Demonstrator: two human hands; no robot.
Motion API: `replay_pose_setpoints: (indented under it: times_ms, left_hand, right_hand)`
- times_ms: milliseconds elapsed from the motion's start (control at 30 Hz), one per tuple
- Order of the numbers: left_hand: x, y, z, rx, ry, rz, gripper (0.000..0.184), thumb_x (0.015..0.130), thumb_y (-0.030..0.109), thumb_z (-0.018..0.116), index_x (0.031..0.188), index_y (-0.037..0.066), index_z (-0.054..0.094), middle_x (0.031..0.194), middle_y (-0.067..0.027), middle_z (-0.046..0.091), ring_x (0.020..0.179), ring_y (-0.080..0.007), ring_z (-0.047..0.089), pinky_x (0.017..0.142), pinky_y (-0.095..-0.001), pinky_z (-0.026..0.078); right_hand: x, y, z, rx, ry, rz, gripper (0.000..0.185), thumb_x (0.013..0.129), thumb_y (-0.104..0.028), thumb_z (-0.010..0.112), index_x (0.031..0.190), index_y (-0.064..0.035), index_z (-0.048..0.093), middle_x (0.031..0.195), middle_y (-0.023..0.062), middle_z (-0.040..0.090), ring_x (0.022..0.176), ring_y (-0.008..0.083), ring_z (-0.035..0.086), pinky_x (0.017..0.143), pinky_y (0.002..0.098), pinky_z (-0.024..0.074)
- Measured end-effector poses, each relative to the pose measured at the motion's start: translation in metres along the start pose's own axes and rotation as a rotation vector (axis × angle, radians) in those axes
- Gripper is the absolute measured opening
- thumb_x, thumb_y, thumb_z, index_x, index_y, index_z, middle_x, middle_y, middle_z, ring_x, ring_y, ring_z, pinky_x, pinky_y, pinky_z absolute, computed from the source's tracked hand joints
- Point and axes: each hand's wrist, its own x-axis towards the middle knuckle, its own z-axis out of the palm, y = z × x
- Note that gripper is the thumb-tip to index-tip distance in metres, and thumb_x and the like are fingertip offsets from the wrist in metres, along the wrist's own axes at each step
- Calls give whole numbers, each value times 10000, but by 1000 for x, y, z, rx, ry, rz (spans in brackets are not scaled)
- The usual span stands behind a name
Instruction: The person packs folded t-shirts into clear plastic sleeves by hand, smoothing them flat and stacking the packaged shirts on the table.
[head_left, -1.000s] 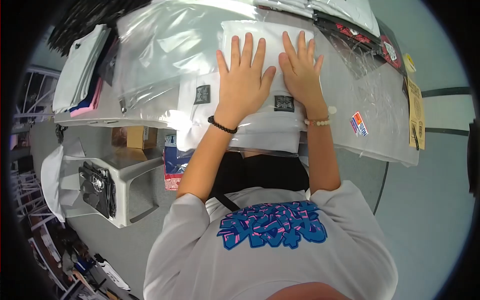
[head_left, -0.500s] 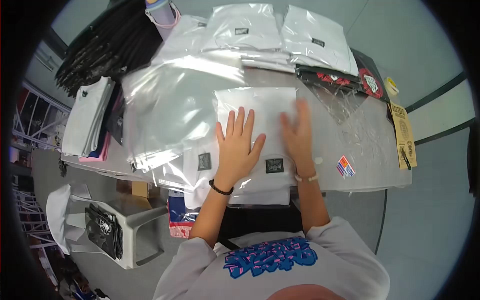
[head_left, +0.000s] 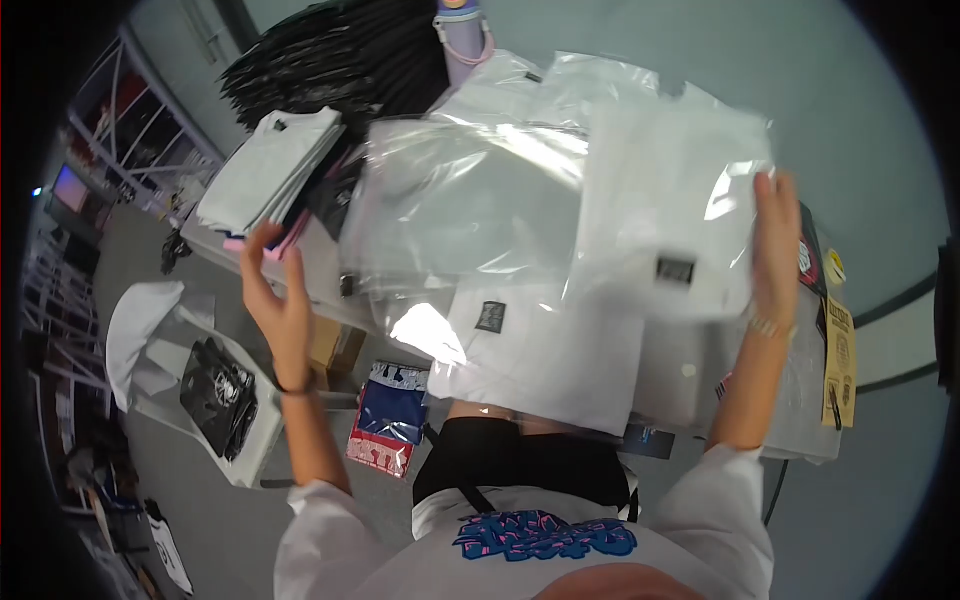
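Observation:
My right hand [head_left: 777, 250] grips the right edge of a folded white T-shirt in a clear bag [head_left: 675, 205], raised above the table and slightly blurred. A dark label shows near its lower edge. At the left, my left hand [head_left: 278, 310] is empty, thumb and fingers apart, in front of the stack of folded shirts [head_left: 275, 165]. Between the hands lie large clear plastic bags [head_left: 460, 205]. Another white T-shirt [head_left: 545, 355] with a small dark label lies at the table's front edge, partly under the plastic.
At the back stand a pile of black packages [head_left: 330, 70], a lilac bottle [head_left: 463, 45] and bagged white shirts [head_left: 600, 75]. A yellow printed card [head_left: 840, 360] is on the right edge. A chair [head_left: 250, 440] with black packages stands left, beside bagged goods [head_left: 390, 415] below.
My right hand has lifted the bagged shirt and carried it right and up. My left hand has left the shirts and swung out to the left. The view has shifted.

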Motion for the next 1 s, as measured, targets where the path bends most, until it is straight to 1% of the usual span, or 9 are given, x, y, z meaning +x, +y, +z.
replay_pose_setpoints:
  times_ms: [33,167,267,433,600,633,667,833,1000]
  left_hand:
    - [14,-10,-6,24,16,-28,365,886,117,589,1223,0,511,1158,-125,587,1112,-203,523,999,-340,346]
    - [70,-106,-25,636,-272,294,606,787,174,686,1328,62,435,1325,-152,490,1229,-308,456,1025,-401,342]
    - [88,-168,-29,946,-660,157,658,748,227,704,1347,174,439,1421,-104,392,1274,-314,395,1054,-541,269]
    - [98,-197,-33,625,-703,126,691,652,160,748,1303,159,515,1360,-122,474,1267,-305,407,1045,-383,345]
    - [115,-203,-56,445,-809,149,555,713,107,704,1244,54,548,1314,-158,501,1224,-328,455,1028,-385,360]
    - [115,-200,-56,418,-770,206,474,753,115,684,1211,56,573,1262,-154,545,1138,-334,530,962,-382,416]
    - [118,-196,-55,387,-772,67,410,805,151,658,1202,77,587,1213,-147,580,1071,-335,576,891,-372,456]
    - [126,-194,-62,352,-658,188,333,859,236,619,1160,95,622,1133,-153,619,983,-332,613,845,-357,474]
    - [122,-164,-65,412,-580,217,270,871,254,599,1077,91,657,953,-137,668,820,-317,636,724,-364,497]
  right_hand:
    - [29,-13,8,143,-29,3,379,950,-330,491,1060,28,554,994,51,562,914,107,482,818,254,396]
    - [195,42,18,-232,59,164,585,844,-469,592,1063,72,553,989,141,592,907,206,546,793,346,452]
    - [257,85,40,-448,636,-88,572,824,-444,611,1073,69,557,961,180,604,861,277,568,800,389,455]
    - [168,70,93,-371,44,-325,448,807,-323,644,1089,17,570,1060,204,569,968,297,541,850,387,443]
    - [54,44,151,-326,-287,-657,260,828,-135,600,1063,-31,561,1084,150,550,1022,311,516,909,374,405]
    - [40,39,161,-324,-364,-697,248,822,-126,601,1048,-31,561,1092,153,543,1038,311,512,918,371,400]
    - [29,35,175,-280,-438,-702,235,822,-124,601,1033,-28,563,1098,153,540,1044,313,513,921,371,400]
    - [-16,-11,243,-170,-786,-645,192,840,-106,582,1018,-35,574,1157,148,536,1114,309,506,953,351,383]
    - [-55,-59,329,2,-805,-913,301,808,-121,618,1087,-30,553,1192,162,519,1129,331,496,957,385,396]
